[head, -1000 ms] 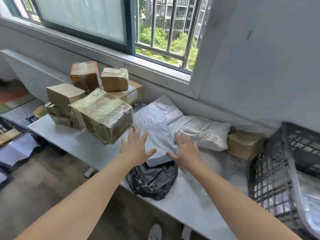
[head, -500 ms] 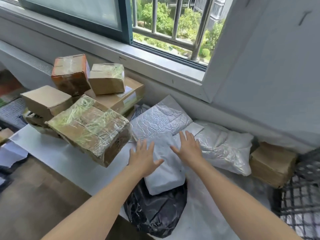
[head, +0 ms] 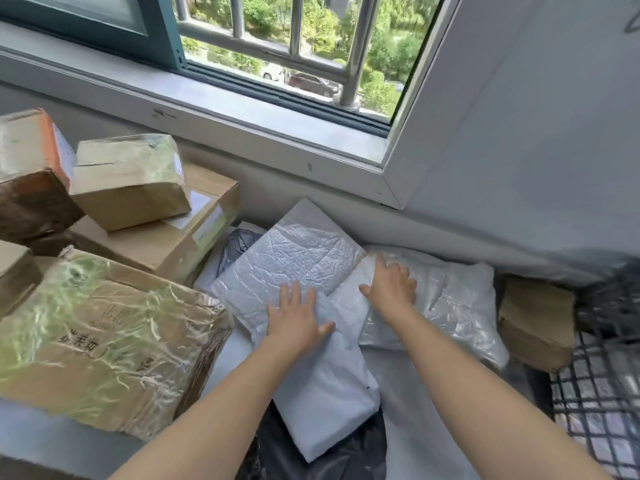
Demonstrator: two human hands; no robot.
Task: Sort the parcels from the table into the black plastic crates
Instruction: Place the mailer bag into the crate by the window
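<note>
Since half a second ago both hands have slid farther toward the window wall, and the view has closed in. The left hand (head: pixel 294 320), fingers spread and flat, now lies with its palm on the smooth white poly mailer (head: pixel 325 386) and its fingertips over the lower edge of the crinkled silver bubble mailer (head: pixel 294 258), which sits just behind the white mailer. The right hand (head: pixel 391 289), also spread with the thumb out, has left the white mailer's middle and presses at its far end, where that end meets the glossy clear-wrapped parcel (head: pixel 450 299); whether its fingertips hook under anything cannot be told.

The white mailer lies tilted on a black poly bag (head: pixel 311 459) on the white surface (head: pixel 34 441). Left of the white mailer a large film-taped cardboard box (head: pixel 104 341) crowds close, with a flat carton (head: pixel 166 244) and a small box (head: pixel 128 181) stacked behind it. Right of the white mailer, beyond the glossy parcel, a brown cardboard packet (head: pixel 533 323) stands beside the black plastic crate (head: pixel 595 386).
</note>
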